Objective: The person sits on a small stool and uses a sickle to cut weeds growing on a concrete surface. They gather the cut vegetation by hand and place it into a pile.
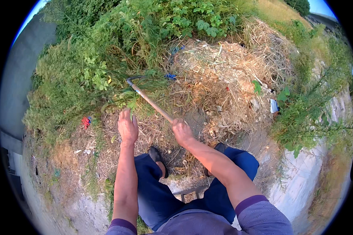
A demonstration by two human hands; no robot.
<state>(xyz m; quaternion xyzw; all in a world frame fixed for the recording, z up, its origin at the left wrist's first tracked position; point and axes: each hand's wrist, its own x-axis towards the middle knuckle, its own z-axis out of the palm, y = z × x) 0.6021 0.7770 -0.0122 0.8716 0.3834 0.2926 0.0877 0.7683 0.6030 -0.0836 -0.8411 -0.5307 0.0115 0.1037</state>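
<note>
My right hand (182, 132) grips the lower end of a wooden-handled sickle (153, 102). The handle slants up and to the left, and its dark curved blade (135, 77) lies among long green weed stems (153, 84). To the left, my left hand (128, 127) reaches forward with the thumb apart from the fingers and nothing visible in it. Its fingertips are just short of low leaves (131, 104) in front of the blade. Part of the blade's edge is hidden by the greenery.
Dense weeds (67, 73) rise at the left. A heap of dry straw (223, 76) with bits of litter lies ahead. Red scrap (86, 122) and blue scrap (170, 76) lie nearby. Behind my feet is a low frame (191, 191). A grey wall (14, 79) stands far left.
</note>
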